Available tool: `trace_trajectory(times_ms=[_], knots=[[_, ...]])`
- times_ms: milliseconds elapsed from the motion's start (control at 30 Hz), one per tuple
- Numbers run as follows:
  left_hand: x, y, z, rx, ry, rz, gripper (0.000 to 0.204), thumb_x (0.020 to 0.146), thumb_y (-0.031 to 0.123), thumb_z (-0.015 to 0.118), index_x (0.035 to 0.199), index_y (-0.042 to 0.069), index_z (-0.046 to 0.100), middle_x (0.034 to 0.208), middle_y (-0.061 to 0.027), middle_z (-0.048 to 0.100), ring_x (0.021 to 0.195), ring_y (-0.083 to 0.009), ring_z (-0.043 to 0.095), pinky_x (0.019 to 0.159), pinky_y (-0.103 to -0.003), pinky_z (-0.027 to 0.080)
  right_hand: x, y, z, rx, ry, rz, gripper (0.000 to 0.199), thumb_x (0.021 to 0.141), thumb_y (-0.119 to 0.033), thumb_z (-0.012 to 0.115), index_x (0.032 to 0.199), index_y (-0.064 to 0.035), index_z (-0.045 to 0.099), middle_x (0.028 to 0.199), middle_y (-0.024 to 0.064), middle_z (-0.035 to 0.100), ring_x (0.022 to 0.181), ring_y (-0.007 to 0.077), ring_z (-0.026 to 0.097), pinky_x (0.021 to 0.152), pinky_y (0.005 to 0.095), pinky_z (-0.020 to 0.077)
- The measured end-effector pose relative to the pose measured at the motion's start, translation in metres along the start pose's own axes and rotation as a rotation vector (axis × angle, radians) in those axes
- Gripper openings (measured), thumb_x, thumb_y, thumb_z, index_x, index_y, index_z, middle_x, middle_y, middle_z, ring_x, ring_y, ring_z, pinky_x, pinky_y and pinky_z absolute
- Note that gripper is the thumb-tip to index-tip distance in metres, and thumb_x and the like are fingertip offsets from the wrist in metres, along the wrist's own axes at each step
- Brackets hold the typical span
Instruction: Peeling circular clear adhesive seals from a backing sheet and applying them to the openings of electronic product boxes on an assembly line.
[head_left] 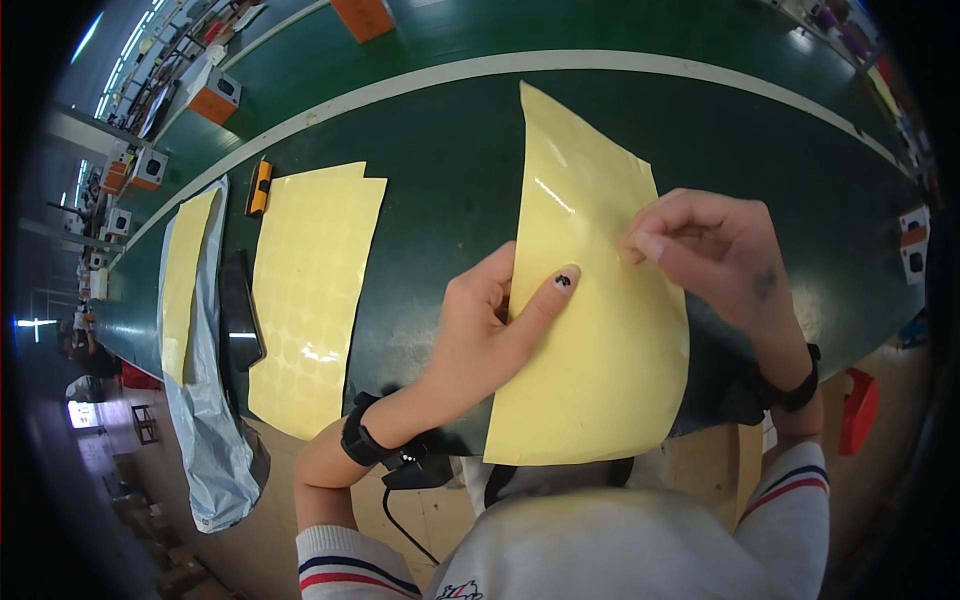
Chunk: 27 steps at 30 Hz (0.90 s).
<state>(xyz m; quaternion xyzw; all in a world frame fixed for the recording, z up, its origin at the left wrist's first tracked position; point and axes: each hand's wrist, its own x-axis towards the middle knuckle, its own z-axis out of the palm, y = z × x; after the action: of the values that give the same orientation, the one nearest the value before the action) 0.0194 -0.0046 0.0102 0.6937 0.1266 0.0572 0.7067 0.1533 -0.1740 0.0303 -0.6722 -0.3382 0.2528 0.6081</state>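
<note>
A large yellow sheet [590,370] stands tilted up in front of me, its top corner curling to a point. My left hand [505,325] grips its left edge, thumb on the front face and fingers behind. Over the sheet's right side, my right hand [710,245] is closed in a pinch, thumb against forefinger. What it pinches, if anything, is too small to make out. Left of my hands lie yellow sheets of round stickers [305,290], a few faint circles showing on the top one.
An orange and black utility knife [260,188] and a flat black object [240,310] lie beside the sticker sheets. Further left, a grey plastic bag [210,450] overhangs the green table's edge under a yellow strip [188,280]. Orange and white boxes [215,95] stand beyond.
</note>
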Motion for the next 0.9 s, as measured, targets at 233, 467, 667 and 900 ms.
trace_trajectory(times_ms=[233, 467, 667, 900], knots=[[0.019, -0.009, -0.016, 0.101, 0.045, 0.032, 0.049, 0.089, 0.016, 0.063, 0.129, 0.000, 0.039, 0.086, -0.0079, 0.067, 0.069, -0.0106, 0.062, 0.061, -0.023, 0.049, 0.016, 0.030, -0.009, 0.277, -0.003, 0.108, 0.016, 0.088, -0.010, 0.062, 0.091, 0.0050, 0.066, 0.087, 0.0067, 0.067, 0.080, 0.0102, 0.062, 0.076, 0.0229, 0.0489], [0.032, 0.051, -0.071, 0.824, -0.051, 0.078, 0.092, 0.081, 0.028, 0.072, 0.142, -0.005, 0.011, 0.135, -0.0305, 0.028, 0.115, -0.0381, 0.046, 0.097, -0.041, 0.041, 0.019, 0.054, -0.006, 0.308, -0.035, 0.362, 0.017, 0.089, -0.008, 0.059, 0.094, 0.0067, 0.066, 0.088, 0.0085, 0.067, 0.081, 0.0114, 0.063, 0.074, 0.0234, 0.0508], [0.190, 0.081, -0.157, 1.128, 0.309, 0.380, 0.080, 0.081, 0.036, 0.069, 0.138, 0.000, 0.025, 0.132, -0.0302, 0.035, 0.116, -0.0432, 0.048, 0.096, -0.043, 0.043, 0.018, 0.057, -0.004, 0.328, -0.013, 0.379, 0.017, 0.089, -0.007, 0.059, 0.094, 0.0077, 0.066, 0.088, 0.0111, 0.068, 0.084, 0.0150, 0.065, 0.079, 0.0257, 0.0523], [0.343, 0.056, -0.199, 1.368, 0.790, -0.015, 0.082, 0.075, 0.053, 0.067, 0.133, 0.004, 0.038, 0.132, -0.0253, 0.032, 0.113, -0.0437, 0.047, 0.085, -0.052, 0.048, 0.015, 0.060, -0.002, 0.331, -0.023, 0.414, 0.016, 0.087, -0.005, 0.060, 0.091, 0.0096, 0.066, 0.088, 0.0131, 0.068, 0.083, 0.0174, 0.065, 0.080, 0.0277, 0.0527]])
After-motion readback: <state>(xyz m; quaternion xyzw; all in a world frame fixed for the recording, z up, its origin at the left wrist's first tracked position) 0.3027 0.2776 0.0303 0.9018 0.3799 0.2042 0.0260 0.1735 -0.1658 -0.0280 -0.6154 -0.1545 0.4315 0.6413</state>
